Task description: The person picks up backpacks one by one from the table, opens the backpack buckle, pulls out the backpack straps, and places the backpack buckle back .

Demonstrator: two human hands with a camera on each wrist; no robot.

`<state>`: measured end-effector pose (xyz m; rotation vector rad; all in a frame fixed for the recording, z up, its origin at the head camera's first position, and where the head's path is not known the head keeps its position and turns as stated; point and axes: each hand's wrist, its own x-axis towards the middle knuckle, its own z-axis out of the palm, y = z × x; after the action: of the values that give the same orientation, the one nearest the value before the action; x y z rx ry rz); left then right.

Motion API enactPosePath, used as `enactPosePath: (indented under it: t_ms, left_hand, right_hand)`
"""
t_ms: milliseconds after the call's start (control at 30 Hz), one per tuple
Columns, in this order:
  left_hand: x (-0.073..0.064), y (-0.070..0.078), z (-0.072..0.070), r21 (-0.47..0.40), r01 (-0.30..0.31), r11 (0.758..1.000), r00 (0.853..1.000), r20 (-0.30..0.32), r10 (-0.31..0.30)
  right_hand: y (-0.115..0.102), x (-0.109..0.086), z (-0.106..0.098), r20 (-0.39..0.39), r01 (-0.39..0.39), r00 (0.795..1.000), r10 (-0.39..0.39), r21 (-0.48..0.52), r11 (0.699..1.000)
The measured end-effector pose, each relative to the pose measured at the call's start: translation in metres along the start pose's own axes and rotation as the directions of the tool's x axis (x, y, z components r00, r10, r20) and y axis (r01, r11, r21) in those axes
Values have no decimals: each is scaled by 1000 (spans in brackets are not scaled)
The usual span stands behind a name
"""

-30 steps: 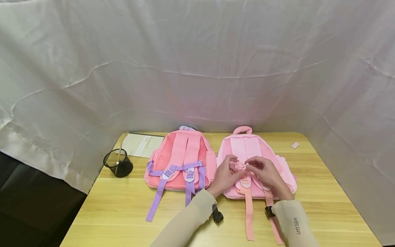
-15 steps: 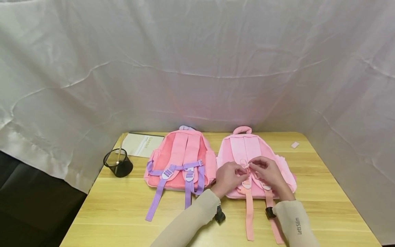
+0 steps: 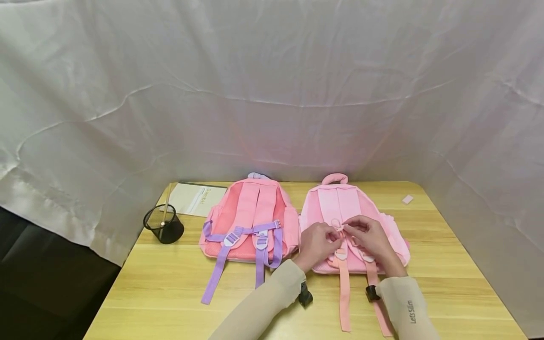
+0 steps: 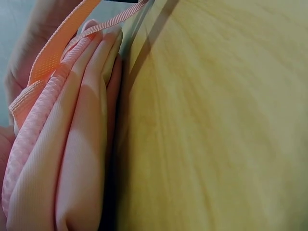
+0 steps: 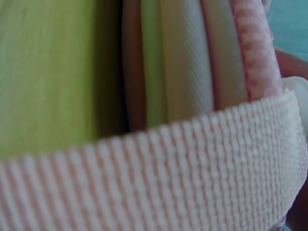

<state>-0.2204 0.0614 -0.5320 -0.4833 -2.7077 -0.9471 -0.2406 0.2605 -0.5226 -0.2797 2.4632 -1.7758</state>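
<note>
A light pink backpack (image 3: 335, 200) lies with its shoulder straps facing up, right of the table's middle. Over its lower straps, a thin pink ribbon (image 3: 335, 222) forms a small loop. My left hand (image 3: 316, 245) pinches this ribbon from the left, while fingertips of my right hand (image 3: 373, 240) pinch it from the right. Peach webbing straps (image 3: 344, 297) hang from the bag toward me. The left wrist view shows the bag's layered side (image 4: 79, 130) close up; in the right wrist view, webbing (image 5: 159, 168) crosses in front of it. My fingers partly hide the ribbon.
To the left lies a coral backpack (image 3: 242, 203) with purple straps (image 3: 216, 278). A black mesh pen cup (image 3: 170, 231) holding a stick stands beside a notebook (image 3: 191, 200). One small pink block (image 3: 407, 199) lies at the back right. Grey curtain (image 3: 272, 118) surrounds the table.
The bunched pink ribbon between my hands has opened into a visible loop. My left hand shifted slightly right and its fingers closed in; since half a second ago both hands have barely moved.
</note>
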Motion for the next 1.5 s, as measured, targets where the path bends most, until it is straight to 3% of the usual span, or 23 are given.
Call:
enactPosePath:
  t_ms: [367, 600, 733, 1167, 1500]
  left_hand:
    - [-1, 1, 2, 9, -23, 1000, 1000, -3, 23]
    - [-3, 0, 2, 8, -50, 999, 999, 12, 49]
    - [-4, 1, 2, 5, -25, 1000, 1000, 18, 25]
    - [5, 9, -1, -170, 83, 982, 997, 2, -83]
    - [6, 14, -3, -145, 121, 982, 992, -7, -124]
  right_hand:
    - [3, 0, -1, -37, 16, 999, -18, -35, 999]
    - [-3, -4, 0, -59, 36, 998, -34, 34, 999]
    - [1, -2, -1, -72, 47, 996, -45, 31, 998]
    - [-3, -1, -1, -90, 89, 992, -86, 33, 995]
    - [-8, -2, -1, -95, 79, 993, -76, 34, 996]
